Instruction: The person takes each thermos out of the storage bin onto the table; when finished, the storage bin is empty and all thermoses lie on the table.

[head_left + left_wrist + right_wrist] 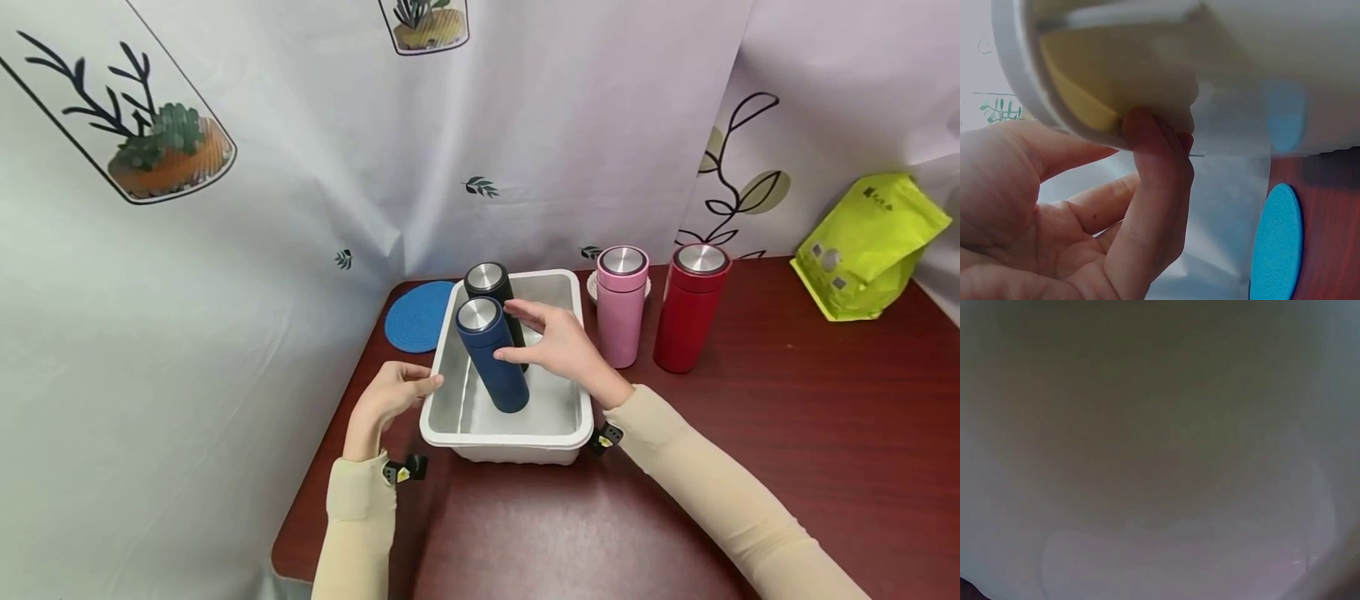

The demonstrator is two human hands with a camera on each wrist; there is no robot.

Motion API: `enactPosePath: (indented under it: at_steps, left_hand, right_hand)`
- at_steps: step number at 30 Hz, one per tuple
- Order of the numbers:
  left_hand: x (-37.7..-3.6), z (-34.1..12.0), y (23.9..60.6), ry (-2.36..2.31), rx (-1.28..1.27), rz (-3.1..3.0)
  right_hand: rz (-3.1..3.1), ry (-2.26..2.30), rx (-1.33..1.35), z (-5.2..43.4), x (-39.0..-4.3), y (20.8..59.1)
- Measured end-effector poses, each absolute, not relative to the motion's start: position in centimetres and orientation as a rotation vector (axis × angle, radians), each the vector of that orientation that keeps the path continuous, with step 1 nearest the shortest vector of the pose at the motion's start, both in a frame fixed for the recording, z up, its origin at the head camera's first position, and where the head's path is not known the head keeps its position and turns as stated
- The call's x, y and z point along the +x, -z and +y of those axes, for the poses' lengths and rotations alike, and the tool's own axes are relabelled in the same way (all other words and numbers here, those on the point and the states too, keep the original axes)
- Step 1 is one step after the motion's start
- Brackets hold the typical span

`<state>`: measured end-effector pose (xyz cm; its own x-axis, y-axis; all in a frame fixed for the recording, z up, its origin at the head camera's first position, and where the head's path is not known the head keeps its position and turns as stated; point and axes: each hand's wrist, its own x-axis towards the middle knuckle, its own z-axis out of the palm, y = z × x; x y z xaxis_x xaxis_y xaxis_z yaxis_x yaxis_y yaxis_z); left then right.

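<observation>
head view: the blue bottle point(498, 379) is inside the bin point(510, 439), its long axis close to upright, as far as one camera tells, with the cap point(478, 314) uppermost. it lies just to the left of the right hand point(558, 342), the nearer of the two. that hand meets it from the right, across the axis and high on the body: the thumb overlaps the front, while the fingertips sit by the cap's right edge, toward the back. thumb and fingers make a wide c, with a gap showing at the web; whether they bear on the bottle cannot be told, and the right wrist view is too blurred to settle it. just behind is the black bottle point(486, 277), near those fingers, so clearance looks tightest on that side. the left hand point(393, 390) pinches the bin's left rim, well placed to steady it. beyond the bin's right side stand the pink bottle point(620, 325) and red bottle point(690, 321); the blue mat point(418, 318) lies to its left.
</observation>
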<state>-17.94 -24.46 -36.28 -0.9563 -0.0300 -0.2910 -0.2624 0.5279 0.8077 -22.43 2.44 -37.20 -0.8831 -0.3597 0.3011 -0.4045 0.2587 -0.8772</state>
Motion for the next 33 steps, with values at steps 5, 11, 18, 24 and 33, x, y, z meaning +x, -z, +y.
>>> enactPosePath:
  at_steps: [5,11,18,24,33]
  left_hand:
    - [-17.9,-24.5,36.3,-1.394,-0.248,2.526]
    - [-17.9,-24.7,36.2,-1.399,-0.243,2.521]
    - [-17.9,-24.6,36.1,-1.407,-0.221,2.516]
    - [-17.9,-24.6,36.1,-1.404,-0.223,2.521]
    - [-18.0,-24.5,36.3,-1.39,-0.238,2.53]
  right_hand:
    - [-2.493,-1.676,0.772,2.1,-22.3,37.0]
    - [-2.534,-1.591,0.775,1.8,-22.4,36.8]
    - [-2.574,-1.47,0.792,1.3,-22.5,36.8]
    - [-2.596,-1.366,0.807,0.8,-22.9,36.9]
    - [-2.574,-1.431,0.83,0.6,-22.7,36.9]
